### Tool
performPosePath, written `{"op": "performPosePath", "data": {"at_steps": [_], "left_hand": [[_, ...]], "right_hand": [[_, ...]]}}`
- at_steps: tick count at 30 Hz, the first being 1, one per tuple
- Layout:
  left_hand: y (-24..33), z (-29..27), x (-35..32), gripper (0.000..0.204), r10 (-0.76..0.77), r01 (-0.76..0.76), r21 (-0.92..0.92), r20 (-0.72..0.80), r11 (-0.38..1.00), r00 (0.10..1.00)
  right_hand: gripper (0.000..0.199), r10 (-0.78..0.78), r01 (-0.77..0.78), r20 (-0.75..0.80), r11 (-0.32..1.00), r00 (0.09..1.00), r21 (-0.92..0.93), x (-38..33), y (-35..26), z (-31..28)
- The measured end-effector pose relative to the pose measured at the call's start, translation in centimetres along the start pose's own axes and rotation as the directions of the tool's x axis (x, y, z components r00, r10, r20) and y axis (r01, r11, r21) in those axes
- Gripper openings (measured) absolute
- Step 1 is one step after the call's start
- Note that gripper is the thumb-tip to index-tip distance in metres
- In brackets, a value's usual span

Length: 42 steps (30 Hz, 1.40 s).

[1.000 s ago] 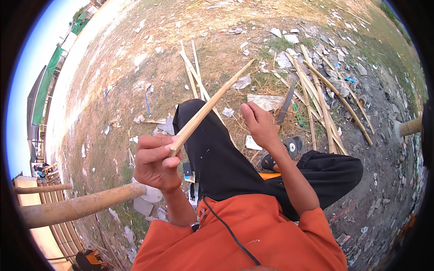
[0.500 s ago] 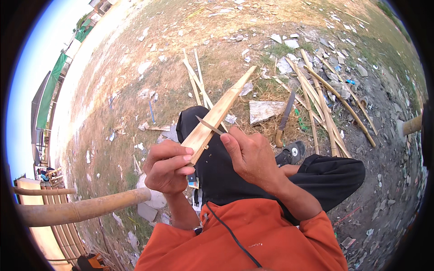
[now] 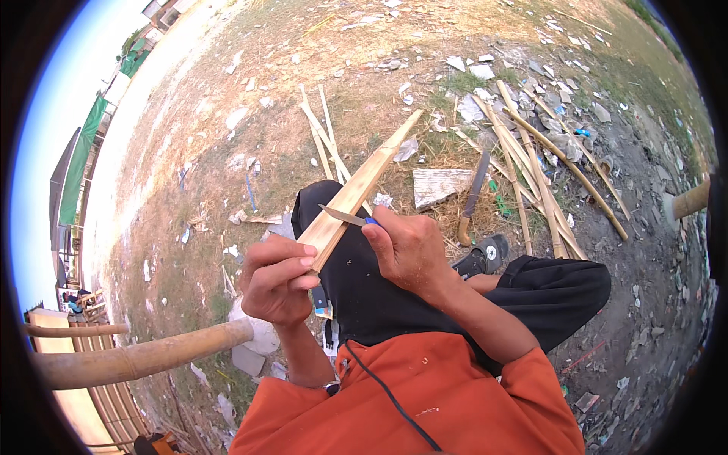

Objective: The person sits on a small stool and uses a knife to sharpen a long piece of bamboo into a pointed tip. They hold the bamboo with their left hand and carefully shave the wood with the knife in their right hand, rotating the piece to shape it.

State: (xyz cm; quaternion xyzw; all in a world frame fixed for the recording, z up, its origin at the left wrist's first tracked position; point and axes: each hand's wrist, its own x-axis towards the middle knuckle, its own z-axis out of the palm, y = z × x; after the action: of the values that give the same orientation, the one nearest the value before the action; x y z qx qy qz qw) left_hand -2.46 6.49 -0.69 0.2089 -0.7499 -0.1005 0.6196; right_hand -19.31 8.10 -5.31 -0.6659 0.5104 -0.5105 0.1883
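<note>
— Hidden parts?
— Blue handle of the small steel-bladed knife [image 3: 345, 216] mostly buried in the right hand [image 3: 408, 250], fingers curled tight on it.
— And the left hand [image 3: 277, 282]?
— Pinching the pale flat bamboo slat [image 3: 364, 182], raised over the lap.
— Nearby?
— Long wooden-handled machete [image 3: 472, 199] and loose bamboo poles [image 3: 531, 163] on the ground.

Pale matt bamboo strip [image 3: 356, 193], thin metal knife blade [image 3: 341, 215]

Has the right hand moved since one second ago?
Yes. The right hand came in toward the bamboo strip, away from the machete on the ground.
</note>
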Motion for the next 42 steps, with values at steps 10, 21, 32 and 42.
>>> {"op": "performPosePath", "data": {"at_steps": [10,21,32,42], "left_hand": [[0.6,-0.7,-0.1,0.033,-0.117,0.121,-0.060,0.070,0.991,0.991],[1.4,2.2,-0.2,0.056,-0.253,0.225,-0.259,-0.082,0.939,0.964],[-0.3,4.2,-0.6,0.047,-0.237,0.214,-0.216,-0.085,0.953,0.968],[0.0,2.2,-0.4,0.037,-0.043,0.056,0.176,-0.077,0.983,0.996]], "right_hand": [[0.031,0.053,-0.090,0.146,0.961,0.988,0.261,-1.2,-3.5,-3.2],[0.026,0.081,-0.121,0.165,0.962,0.983,0.247,-3.6,-5.4,-3.1],[0.030,-0.134,0.127,-0.192,0.991,0.972,-0.053,-2.5,0.6,0.5],[0.028,0.258,-0.350,0.241,0.585,0.936,0.732,-2.5,-2.3,-3.5]]}}
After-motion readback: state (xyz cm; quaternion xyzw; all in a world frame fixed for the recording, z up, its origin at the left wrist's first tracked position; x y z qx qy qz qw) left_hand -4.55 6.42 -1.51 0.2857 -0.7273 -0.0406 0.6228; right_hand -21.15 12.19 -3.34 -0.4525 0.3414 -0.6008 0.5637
